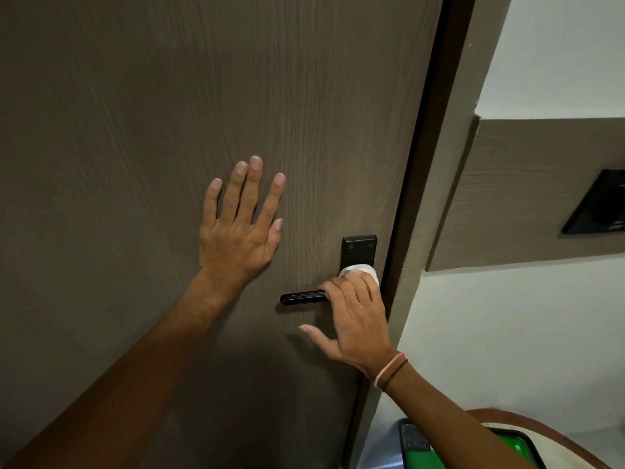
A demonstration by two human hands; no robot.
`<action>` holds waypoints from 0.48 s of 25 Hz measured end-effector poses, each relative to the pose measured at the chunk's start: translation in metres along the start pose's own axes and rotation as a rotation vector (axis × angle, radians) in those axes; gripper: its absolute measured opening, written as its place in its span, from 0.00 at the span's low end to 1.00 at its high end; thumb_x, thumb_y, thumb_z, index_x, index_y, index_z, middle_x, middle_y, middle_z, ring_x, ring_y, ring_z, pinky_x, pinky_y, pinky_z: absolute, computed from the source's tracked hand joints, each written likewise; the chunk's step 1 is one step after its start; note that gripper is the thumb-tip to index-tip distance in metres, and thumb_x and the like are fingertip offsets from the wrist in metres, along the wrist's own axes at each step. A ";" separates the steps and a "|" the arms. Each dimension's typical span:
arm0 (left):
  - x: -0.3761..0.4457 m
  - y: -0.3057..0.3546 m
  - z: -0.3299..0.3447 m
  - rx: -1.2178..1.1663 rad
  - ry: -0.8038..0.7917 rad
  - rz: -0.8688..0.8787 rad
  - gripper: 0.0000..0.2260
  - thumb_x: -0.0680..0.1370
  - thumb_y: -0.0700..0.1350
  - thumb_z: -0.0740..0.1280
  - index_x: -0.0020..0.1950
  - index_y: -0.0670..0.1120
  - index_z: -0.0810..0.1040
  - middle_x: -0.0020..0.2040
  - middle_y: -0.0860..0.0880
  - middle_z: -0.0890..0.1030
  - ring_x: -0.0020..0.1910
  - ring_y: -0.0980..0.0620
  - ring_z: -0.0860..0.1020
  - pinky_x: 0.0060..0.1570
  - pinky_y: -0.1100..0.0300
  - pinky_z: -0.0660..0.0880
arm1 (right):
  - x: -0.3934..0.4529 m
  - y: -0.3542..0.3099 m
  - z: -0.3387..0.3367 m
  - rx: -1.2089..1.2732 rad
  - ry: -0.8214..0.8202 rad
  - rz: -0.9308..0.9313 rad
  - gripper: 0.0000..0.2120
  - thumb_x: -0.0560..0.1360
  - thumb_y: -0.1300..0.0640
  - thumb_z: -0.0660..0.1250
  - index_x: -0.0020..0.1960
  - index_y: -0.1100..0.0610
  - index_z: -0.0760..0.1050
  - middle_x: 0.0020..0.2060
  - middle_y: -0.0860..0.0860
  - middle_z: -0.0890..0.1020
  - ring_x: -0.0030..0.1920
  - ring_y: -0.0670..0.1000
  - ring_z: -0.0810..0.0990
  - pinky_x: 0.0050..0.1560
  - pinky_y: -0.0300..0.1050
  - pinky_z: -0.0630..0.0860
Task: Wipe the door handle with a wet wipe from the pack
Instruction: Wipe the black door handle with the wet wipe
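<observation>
Wiping the handle near the door's right edge

Your right hand (355,313) presses the wet wipe (359,269) on the door handle (304,297); your left hand (236,231) lies flat and spread on the door (135,130). Pressing hard could turn the lever and unlatch the door.

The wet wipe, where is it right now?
In the head view, the wet wipe is under the right hand, pressed against the black handle plate where the lever joins it, by the door's right edge.
</observation>
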State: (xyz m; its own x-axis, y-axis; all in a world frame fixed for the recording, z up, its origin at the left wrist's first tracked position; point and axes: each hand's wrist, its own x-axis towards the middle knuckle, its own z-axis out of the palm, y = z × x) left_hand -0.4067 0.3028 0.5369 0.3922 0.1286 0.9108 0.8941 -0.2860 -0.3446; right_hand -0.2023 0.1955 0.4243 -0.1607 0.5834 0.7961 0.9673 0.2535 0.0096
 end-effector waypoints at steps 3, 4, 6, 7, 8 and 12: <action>0.000 -0.001 0.000 0.003 -0.002 0.007 0.29 0.86 0.55 0.53 0.86 0.48 0.49 0.84 0.41 0.52 0.84 0.47 0.38 0.83 0.45 0.40 | 0.001 -0.014 0.004 -0.035 -0.058 -0.059 0.38 0.76 0.26 0.54 0.67 0.56 0.71 0.59 0.56 0.82 0.62 0.55 0.72 0.73 0.53 0.61; 0.000 -0.001 0.000 0.007 -0.004 0.008 0.30 0.86 0.55 0.53 0.86 0.48 0.49 0.84 0.41 0.52 0.84 0.47 0.38 0.83 0.45 0.40 | 0.000 -0.021 0.006 -0.035 -0.072 -0.088 0.40 0.76 0.26 0.55 0.71 0.57 0.70 0.63 0.56 0.78 0.65 0.56 0.72 0.76 0.51 0.57; 0.000 -0.002 -0.001 0.013 -0.002 0.007 0.30 0.86 0.55 0.53 0.85 0.48 0.49 0.83 0.39 0.55 0.85 0.46 0.39 0.83 0.45 0.40 | 0.000 -0.035 0.013 -0.029 -0.069 -0.146 0.43 0.77 0.27 0.56 0.78 0.60 0.63 0.70 0.57 0.71 0.71 0.57 0.69 0.81 0.49 0.46; 0.001 -0.002 -0.001 0.010 0.001 0.007 0.30 0.86 0.54 0.54 0.85 0.48 0.50 0.82 0.39 0.56 0.85 0.46 0.39 0.83 0.45 0.41 | 0.000 -0.042 0.018 -0.032 -0.058 -0.175 0.44 0.78 0.28 0.56 0.80 0.61 0.59 0.73 0.57 0.69 0.74 0.57 0.67 0.82 0.49 0.42; 0.001 -0.002 -0.001 0.007 0.006 0.008 0.30 0.86 0.54 0.54 0.85 0.48 0.50 0.82 0.38 0.57 0.85 0.46 0.39 0.83 0.45 0.41 | 0.001 -0.049 0.023 -0.043 -0.051 -0.204 0.44 0.79 0.30 0.56 0.82 0.62 0.55 0.75 0.58 0.67 0.77 0.58 0.63 0.82 0.50 0.40; 0.002 -0.003 -0.001 0.031 0.025 0.026 0.30 0.86 0.54 0.54 0.85 0.47 0.50 0.81 0.38 0.59 0.85 0.46 0.40 0.83 0.45 0.43 | 0.003 -0.061 0.038 -0.145 -0.069 -0.361 0.42 0.83 0.37 0.56 0.82 0.63 0.42 0.82 0.60 0.51 0.83 0.59 0.44 0.81 0.52 0.35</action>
State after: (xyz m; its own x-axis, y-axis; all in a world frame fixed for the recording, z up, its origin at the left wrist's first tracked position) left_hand -0.4087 0.3030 0.5400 0.4099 0.0976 0.9069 0.8902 -0.2597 -0.3744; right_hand -0.2692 0.2111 0.4034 -0.5036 0.5282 0.6837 0.8631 0.3434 0.3705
